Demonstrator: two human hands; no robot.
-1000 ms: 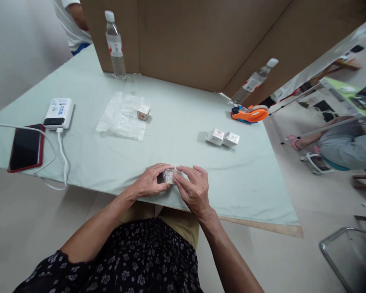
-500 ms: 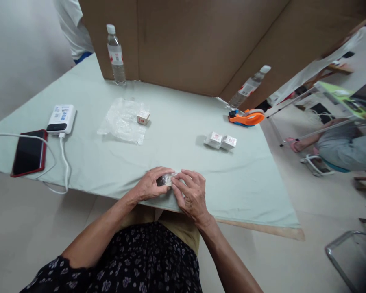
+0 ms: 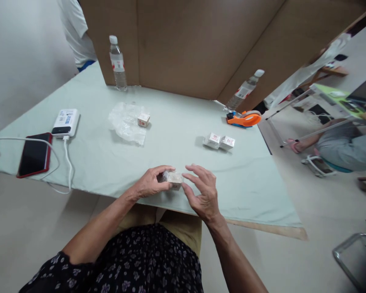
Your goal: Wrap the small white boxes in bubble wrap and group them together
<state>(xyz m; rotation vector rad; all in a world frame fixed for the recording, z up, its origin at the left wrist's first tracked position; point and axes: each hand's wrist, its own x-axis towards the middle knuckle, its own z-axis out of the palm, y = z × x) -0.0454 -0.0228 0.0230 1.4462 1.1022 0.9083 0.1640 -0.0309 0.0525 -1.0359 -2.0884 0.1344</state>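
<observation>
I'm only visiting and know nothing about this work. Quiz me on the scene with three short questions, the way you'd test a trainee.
1. True or false: the left hand holds the small box at the table's near edge.
2. What colour is most of the tape dispenser? A green, B orange, C white.
3. How many water bottles stand by the cardboard wall?
Key: 1 true; 2 B; 3 two.
</observation>
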